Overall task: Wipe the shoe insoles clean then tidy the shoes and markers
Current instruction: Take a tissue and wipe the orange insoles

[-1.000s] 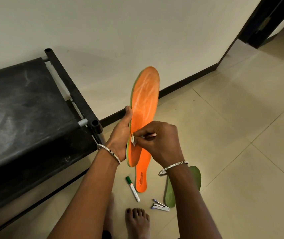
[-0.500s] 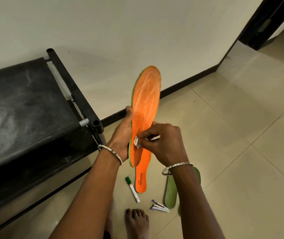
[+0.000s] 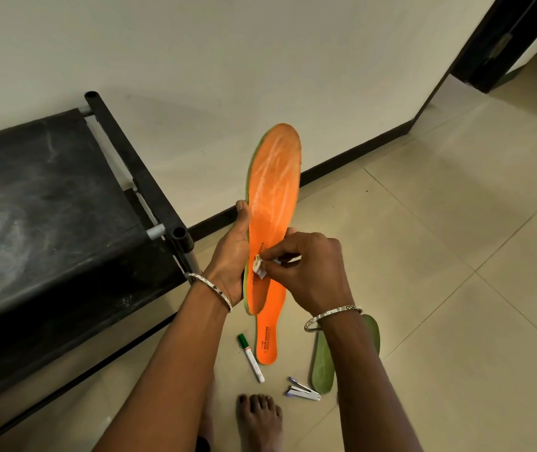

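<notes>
- Our left hand point(image 3: 231, 256) gripped the orange insole point(image 3: 273, 184) upright above the floor point(image 3: 423, 256). The thumb lay along its left edge, and the other fingers were hidden behind it.
- The fingers point(image 3: 276, 252) of our right hand point(image 3: 309, 272) pinched a small white wad point(image 3: 258, 267) and pressed it to the insole's lower half, beside the printed lettering.
- Over the last second the wad had crept only slightly, from the insole's left edge inward, and the insole had stayed put in our grip. Pale streaks showed higher up, so we judged the wiping unfinished.
- On the floor lay a second orange insole point(image 3: 268, 337), a green insole point(image 3: 324, 363) partly behind our right forearm, a green-capped marker point(image 3: 250, 357) and a stapler point(image 3: 303, 391). None had moved, so the tidying had not begun.
</notes>
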The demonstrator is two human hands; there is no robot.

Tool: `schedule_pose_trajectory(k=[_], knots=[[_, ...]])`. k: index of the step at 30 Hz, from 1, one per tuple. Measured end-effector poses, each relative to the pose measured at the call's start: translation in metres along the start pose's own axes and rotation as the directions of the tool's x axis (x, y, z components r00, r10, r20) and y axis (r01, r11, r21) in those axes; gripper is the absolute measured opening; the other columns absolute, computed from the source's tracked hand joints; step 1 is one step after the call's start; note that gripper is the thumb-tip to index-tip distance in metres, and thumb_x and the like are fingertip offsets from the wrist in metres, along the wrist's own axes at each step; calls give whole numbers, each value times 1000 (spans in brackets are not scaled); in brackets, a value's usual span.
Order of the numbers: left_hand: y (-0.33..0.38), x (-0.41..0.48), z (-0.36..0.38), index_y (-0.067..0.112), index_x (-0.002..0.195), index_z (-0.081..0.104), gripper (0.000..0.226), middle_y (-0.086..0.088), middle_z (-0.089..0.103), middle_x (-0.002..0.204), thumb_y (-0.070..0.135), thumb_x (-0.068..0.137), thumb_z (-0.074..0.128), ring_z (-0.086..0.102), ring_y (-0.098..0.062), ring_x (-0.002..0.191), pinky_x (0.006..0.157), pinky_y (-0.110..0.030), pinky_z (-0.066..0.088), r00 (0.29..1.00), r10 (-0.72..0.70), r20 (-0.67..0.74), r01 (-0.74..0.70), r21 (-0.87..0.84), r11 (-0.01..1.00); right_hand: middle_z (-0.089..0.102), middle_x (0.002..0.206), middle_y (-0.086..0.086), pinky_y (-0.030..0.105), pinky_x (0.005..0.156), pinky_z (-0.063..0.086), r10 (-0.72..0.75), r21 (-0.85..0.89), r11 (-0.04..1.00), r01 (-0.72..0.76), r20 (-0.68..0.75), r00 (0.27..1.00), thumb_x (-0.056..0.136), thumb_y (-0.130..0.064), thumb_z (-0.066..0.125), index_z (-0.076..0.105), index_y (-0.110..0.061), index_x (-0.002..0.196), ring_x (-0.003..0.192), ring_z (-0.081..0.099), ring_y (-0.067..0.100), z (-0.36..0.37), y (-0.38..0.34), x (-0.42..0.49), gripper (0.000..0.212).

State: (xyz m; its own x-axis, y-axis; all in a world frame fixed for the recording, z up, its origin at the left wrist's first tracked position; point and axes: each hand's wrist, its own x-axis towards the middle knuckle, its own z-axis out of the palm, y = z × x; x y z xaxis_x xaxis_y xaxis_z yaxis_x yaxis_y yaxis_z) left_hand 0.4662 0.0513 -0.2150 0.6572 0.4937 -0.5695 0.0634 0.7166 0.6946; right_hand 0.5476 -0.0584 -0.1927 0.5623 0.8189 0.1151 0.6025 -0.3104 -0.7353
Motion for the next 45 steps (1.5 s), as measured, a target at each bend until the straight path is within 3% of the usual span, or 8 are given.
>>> schedule_pose_trajectory(k=[8,12,18,20,25,30,38,45], knots=[[0,-5,10,15,131,60,67,-16,73,114,65,98,28,72,-27,98,80,-38,61,992,-9,123,5,33,999,74,79,-4,26,71,55,76,-18,996,-89,-369,927,75,-15,79,79,-21,81,71,67,9,1,4,7,8],[2,-4,9,17,130,58,68,-20,67,125,67,97,27,68,-34,112,92,-44,57,994,46,101,-45,-12,999,75,80,-7,18,72,56,260,292,944,-156,-362,895,78,-15,82,79,-18,88,72,70,4,-12,6,5,12],[8,3,-6,11,137,55,83,-16,66,129,75,92,28,62,-31,122,105,-48,45,995,85,60,-76,-130,989,75,91,10,29,71,59,700,941,266,-211,-38,714,78,-11,80,73,-3,102,83,69,21,-43,19,-2,26],[8,3,-7,12,137,56,84,-15,65,131,77,90,29,61,-30,124,107,-48,44,994,81,68,-69,-161,985,75,96,12,33,75,60,673,942,214,-260,50,738,80,-9,78,71,-3,103,87,71,24,-41,18,-4,25],[8,-1,-3,14,137,58,78,-13,68,126,73,93,32,67,-28,112,98,-46,51,994,68,85,-52,-173,984,75,93,16,31,68,60,470,840,468,-274,26,882,79,0,77,73,0,98,82,74,27,-23,1,0,19],[9,-3,-3,6,131,59,80,-17,71,118,72,92,37,71,-29,103,88,-44,58,995,39,89,-13,-276,961,76,91,-7,27,70,60,210,279,942,-186,-55,976,75,-15,85,80,-20,94,77,70,6,-3,0,1,20],[15,0,-8,10,142,47,87,-13,74,106,77,91,27,74,-27,94,85,-36,59,994,106,13,-95,-345,934,76,87,-9,12,68,52,117,174,963,-206,420,900,78,-14,82,81,-19,93,78,69,4,-22,1,-4,16],[12,2,-6,17,140,49,87,-8,74,102,82,87,25,73,-23,82,64,-35,60,995,99,6,-90,-369,925,76,86,-7,15,68,54,119,290,941,-177,206,971,79,-17,82,80,-17,92,77,70,5,-10,-4,-2,13]])
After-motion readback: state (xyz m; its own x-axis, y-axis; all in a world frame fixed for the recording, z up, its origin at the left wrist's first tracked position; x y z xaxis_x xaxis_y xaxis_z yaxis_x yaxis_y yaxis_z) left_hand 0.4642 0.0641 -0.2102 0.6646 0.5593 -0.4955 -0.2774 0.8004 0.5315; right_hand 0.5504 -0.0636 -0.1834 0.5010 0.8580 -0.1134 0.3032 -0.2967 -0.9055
